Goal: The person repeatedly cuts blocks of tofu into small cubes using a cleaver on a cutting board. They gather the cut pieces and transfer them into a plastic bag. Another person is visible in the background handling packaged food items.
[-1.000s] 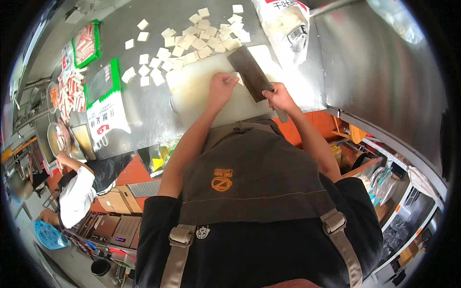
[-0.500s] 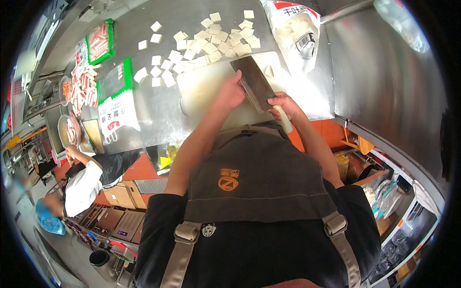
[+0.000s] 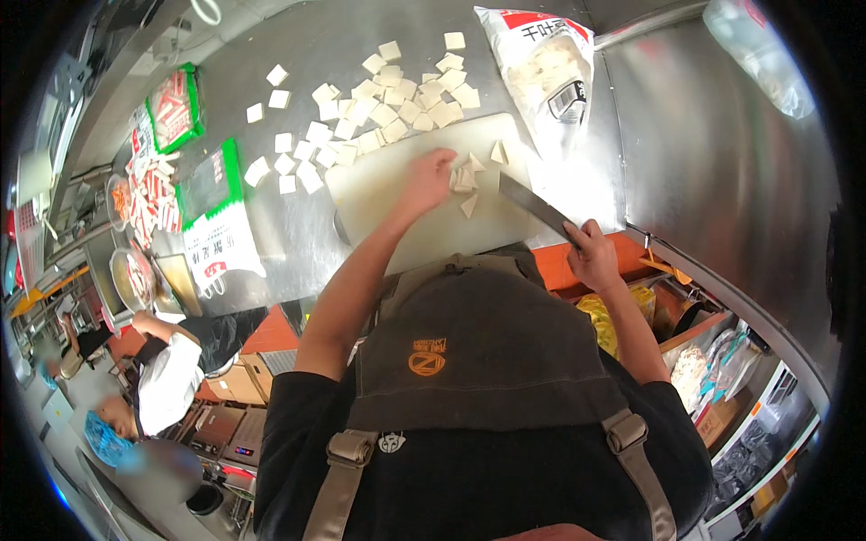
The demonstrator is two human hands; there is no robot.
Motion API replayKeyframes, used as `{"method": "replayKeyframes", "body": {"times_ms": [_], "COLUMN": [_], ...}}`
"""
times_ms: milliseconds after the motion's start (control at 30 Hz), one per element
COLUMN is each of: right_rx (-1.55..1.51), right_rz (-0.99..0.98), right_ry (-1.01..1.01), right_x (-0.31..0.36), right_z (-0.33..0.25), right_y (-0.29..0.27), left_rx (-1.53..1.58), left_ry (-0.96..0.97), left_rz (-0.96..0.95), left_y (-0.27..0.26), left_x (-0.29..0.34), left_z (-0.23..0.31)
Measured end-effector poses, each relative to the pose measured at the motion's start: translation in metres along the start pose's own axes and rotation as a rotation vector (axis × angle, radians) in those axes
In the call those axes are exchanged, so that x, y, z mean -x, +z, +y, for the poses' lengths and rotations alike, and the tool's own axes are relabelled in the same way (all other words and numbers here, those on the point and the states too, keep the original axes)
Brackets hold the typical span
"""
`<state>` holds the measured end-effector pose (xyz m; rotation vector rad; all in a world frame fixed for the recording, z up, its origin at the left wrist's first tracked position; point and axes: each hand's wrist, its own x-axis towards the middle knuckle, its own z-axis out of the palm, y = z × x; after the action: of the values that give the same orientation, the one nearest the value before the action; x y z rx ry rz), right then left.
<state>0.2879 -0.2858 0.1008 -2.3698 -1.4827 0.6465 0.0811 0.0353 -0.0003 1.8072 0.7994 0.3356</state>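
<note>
My right hand [image 3: 594,255] is closed around the handle of a cleaver [image 3: 534,204], its blade slanting up and left over the right part of a white cutting board [image 3: 406,233]. Left of the blade, a small cluster of cut white tofu-like pieces [image 3: 464,178] lies on the board, some of them triangular. My left hand [image 3: 426,183] is beside that cluster, fingers loosely bent and nothing seen in them. Beyond the board's far left edge, many white tofu-like squares [image 3: 383,95] are spread over the steel table [image 3: 298,216].
A white and red bag [image 3: 546,77] lies at the board's far right, next to a steel wall [image 3: 713,153]. On the left are green-edged packs [image 3: 212,189], red-and-white sticks [image 3: 155,203] and a bowl [image 3: 133,275]. A person in white [image 3: 170,374] works at the lower left.
The cleaver, held across both hands before, is now in my right hand alone, lower and to the right. My left hand has left the blade, and the cut pieces on the board show.
</note>
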Motion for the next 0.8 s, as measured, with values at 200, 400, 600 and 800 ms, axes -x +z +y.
{"method": "replayKeyframes", "body": {"times_ms": [200, 400, 600, 800], "right_rx": [0.227, 0.206, 0.103, 0.090], "right_rz": [-0.084, -0.157, -0.073, -0.083], "right_ry": [-0.217, -0.205, -0.158, -0.113], "right_x": [0.013, -0.018, -0.046, -0.056], "right_z": [0.027, 0.056, 0.047, 0.031], "right_y": [0.014, 0.057, 0.078, 0.080], "left_rx": [-0.463, -0.727, -0.920, -0.725], "left_ry": [0.188, 0.229, 0.077, 0.110], "left_rz": [0.142, -0.036, -0.379, -0.286], "left_y": [-0.008, 0.008, 0.004, 0.002], "left_x": [-0.131, -0.222, -0.254, -0.251], "left_z": [-0.010, -0.024, 0.004, -0.015]}}
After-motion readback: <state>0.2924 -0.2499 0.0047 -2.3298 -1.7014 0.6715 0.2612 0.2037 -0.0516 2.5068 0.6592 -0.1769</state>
